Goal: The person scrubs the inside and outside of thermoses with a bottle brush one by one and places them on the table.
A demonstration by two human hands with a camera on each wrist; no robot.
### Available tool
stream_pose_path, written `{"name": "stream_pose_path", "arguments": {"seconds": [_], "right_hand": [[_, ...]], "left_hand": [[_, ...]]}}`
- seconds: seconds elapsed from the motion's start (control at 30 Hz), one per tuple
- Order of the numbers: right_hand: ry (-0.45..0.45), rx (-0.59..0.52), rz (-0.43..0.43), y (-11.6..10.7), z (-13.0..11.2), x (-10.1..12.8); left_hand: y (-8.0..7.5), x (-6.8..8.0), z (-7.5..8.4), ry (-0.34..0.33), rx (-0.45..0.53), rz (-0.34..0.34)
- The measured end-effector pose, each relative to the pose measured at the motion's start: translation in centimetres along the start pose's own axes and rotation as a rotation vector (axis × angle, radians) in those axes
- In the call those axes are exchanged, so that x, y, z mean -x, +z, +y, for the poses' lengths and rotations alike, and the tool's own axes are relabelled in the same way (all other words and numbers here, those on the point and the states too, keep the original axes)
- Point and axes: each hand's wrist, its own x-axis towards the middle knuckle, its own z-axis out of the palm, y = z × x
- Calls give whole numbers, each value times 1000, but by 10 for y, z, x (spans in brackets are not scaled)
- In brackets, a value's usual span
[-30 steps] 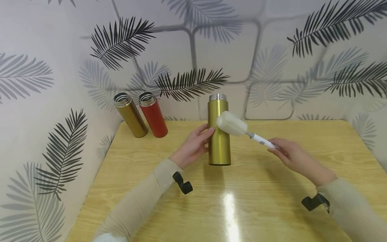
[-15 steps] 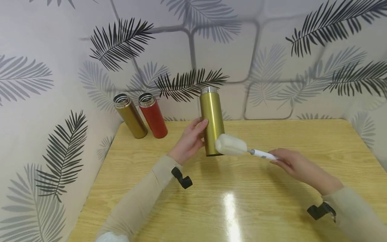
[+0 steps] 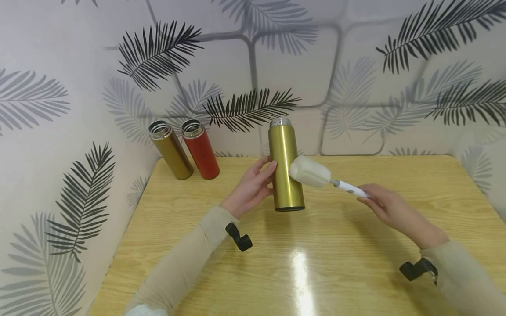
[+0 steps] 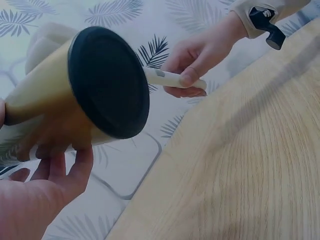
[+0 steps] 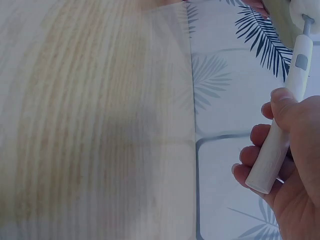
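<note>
My left hand point(image 3: 253, 188) grips a gold thermos bottle point(image 3: 285, 169) around its middle and holds it above the table, slightly tilted. Its steel neck points up, and the left wrist view shows its dark round base point(image 4: 110, 82). In my right hand point(image 3: 389, 210) is the white handle point(image 5: 285, 115) of a bottle brush, the fingers curled round it. The cream sponge head point(image 3: 310, 171) of the brush lies against or just in front of the bottle's right side; whether it touches I cannot tell.
At the table's back left corner stand a second gold bottle point(image 3: 174, 153) and a red bottle point(image 3: 202, 151), both without lids. Behind the wooden table point(image 3: 245, 281) rises a wall point(image 3: 221, 57) with a feather pattern.
The bottle tilted and shifted up and left, then came back partway right and down. The brush head went down along it, then rose again. Both hands kept their hold.
</note>
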Motion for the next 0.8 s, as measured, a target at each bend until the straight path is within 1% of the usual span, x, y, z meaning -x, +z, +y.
{"name": "stream_pose_path", "arguments": {"seconds": [0.17, 0.27, 0.4, 0.5, 0.57, 0.7, 0.8], "right_hand": [[23, 33, 18, -3, 3, -7], [32, 54, 32, -3, 5, -10], [43, 75, 40, -4, 5, -14], [56, 84, 43, -5, 4, -16], [72, 88, 53, -7, 3, -18], [100, 103, 56, -9, 1, -22], [100, 96, 45, -9, 0, -23]], "left_hand": [[1, 5, 1, -5, 23, -31], [1, 6, 1, -22, 24, -59], [0, 8, -2, -47, -37, -82], [-1, 8, -7, -71, -88, -77], [-1, 8, -9, -82, -103, -73], [-2, 7, -11, -69, -119, -86], [-3, 6, -11, -55, -130, -103]]}}
